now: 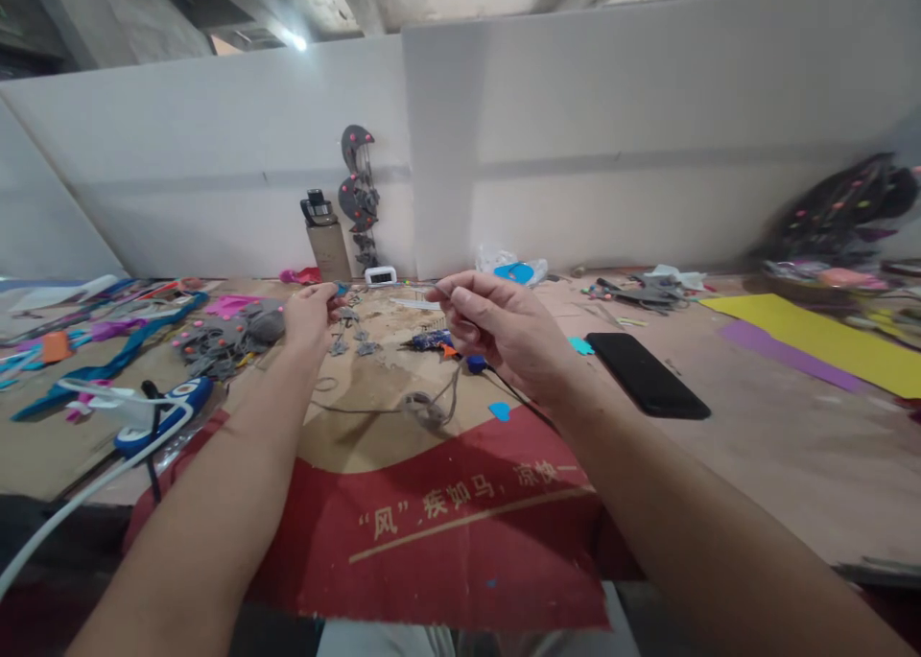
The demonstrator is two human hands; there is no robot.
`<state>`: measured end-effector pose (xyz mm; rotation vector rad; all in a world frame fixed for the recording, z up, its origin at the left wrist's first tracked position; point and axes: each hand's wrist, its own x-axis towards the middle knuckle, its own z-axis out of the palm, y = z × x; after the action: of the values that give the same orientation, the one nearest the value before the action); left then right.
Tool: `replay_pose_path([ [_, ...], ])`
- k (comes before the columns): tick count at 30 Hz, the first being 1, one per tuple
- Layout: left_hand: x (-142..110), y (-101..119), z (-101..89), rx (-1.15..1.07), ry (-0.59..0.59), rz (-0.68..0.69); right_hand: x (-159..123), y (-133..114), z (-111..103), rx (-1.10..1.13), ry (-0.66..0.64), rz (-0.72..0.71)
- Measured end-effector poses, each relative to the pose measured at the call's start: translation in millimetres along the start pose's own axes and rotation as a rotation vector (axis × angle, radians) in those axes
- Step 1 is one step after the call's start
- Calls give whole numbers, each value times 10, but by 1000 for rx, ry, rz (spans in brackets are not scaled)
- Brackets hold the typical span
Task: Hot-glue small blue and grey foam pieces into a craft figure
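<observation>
My left hand is raised over the table with its fingers pinched at a small blue piece. Small grey felt-like pieces show just right of it. Opposite, my right hand is closed, thumb pressed to forefinger, on what looks like the thin end of a grey cord. That grey cord lies loosely coiled below, one strand rising toward the right hand. Between the hands, farther back, is a blue tool with an orange part, perhaps a glue gun, partly hidden by my right hand.
A red and tan cardboard sheet covers the table front. At right lie a black phone and yellow sheet. On the left are a power strip and grey pieces with pink dots. A bottle stands behind.
</observation>
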<state>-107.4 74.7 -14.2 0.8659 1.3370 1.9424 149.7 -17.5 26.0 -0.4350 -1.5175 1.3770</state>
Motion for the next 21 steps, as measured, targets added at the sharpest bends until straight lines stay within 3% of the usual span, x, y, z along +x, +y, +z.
replay_pose_path([
  [3,-2,83,-19,-134,65,-34,-121,-144,102,-124,-119,-103],
  [7,-7,173,-45,-237,59,-26,-231,-264,222,-386,-501,-229],
  [9,-16,184,-32,-230,36,-9,-206,-225,208,-475,-567,-213],
  [11,-43,176,6,-224,7,18,-122,-105,117,-556,-415,-170],
  [15,-180,155,121,-289,-84,31,112,299,-220,-870,145,-120],
  [18,-345,159,206,-287,-164,48,202,653,-431,-1111,276,-19],
  [21,-516,163,279,-201,-273,67,186,978,-500,-1254,287,51],
])
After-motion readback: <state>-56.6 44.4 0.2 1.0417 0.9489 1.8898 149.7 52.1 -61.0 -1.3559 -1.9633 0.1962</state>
